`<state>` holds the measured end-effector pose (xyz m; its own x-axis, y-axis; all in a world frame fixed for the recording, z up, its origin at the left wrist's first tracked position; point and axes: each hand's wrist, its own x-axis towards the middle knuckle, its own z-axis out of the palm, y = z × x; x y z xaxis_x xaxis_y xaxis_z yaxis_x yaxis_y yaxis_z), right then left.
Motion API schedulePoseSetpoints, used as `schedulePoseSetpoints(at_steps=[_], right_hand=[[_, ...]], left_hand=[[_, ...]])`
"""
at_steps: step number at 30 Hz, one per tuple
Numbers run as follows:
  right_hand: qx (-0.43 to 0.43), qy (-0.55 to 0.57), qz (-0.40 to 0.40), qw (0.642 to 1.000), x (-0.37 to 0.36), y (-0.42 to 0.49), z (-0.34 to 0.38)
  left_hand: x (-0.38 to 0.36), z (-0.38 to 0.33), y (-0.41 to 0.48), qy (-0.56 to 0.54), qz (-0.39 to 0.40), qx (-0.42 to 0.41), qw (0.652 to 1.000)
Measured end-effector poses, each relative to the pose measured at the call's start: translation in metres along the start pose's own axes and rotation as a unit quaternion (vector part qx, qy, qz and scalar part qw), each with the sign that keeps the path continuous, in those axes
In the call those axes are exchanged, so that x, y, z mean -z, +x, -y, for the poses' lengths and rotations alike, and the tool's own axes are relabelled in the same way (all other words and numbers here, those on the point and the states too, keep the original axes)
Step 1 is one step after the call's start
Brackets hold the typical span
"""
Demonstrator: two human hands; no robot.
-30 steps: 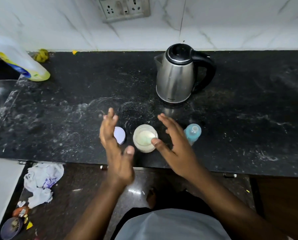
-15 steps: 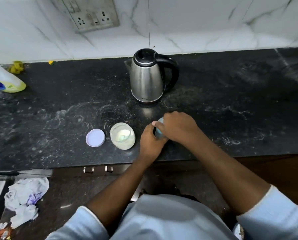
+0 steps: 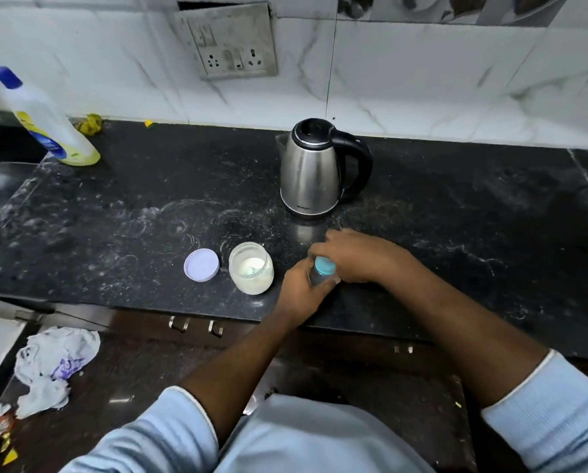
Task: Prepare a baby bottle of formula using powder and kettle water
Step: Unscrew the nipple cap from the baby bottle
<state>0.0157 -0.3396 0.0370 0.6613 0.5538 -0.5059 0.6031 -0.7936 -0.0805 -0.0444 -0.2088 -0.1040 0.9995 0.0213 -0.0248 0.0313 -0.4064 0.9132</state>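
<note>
A small baby bottle with a blue top stands near the front of the black counter. My left hand grips its body from the near side. My right hand curls round it from the right, fingers over the blue top. To the left stands an open clear jar of white formula powder, with its lilac lid lying flat beside it. Behind my hands stands a steel kettle, lid down, black handle to the right.
A white and yellow plastic bottle with a blue cap stands at the counter's back left, near a yellow scrap. A wall socket plate is above. Crumpled cloth lies on the floor at left.
Both hands moved from either side of the powder jar over to the baby bottle and took hold of it. The blue top now shows between them.
</note>
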Motion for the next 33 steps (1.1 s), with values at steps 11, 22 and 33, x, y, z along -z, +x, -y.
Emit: schedulePoseSetpoints(at_steps=[11, 22, 33], right_hand=[[0.010, 0.445, -0.364, 0.818, 0.006, -0.040, -0.037], [-0.173, 0.333, -0.404, 0.834, -0.140, -0.004, -0.067], [-0.146, 0.300, -0.443, 0.832, -0.122, -0.017, -0.048]], left_hand=[[-0.004, 0.006, 0.003, -0.003, -0.018, 0.021, 1.000], [-0.005, 0.004, 0.003, 0.023, -0.022, 0.031, 0.999], [-0.002, -0.005, 0.001, 0.006, -0.011, 0.042, 0.999]])
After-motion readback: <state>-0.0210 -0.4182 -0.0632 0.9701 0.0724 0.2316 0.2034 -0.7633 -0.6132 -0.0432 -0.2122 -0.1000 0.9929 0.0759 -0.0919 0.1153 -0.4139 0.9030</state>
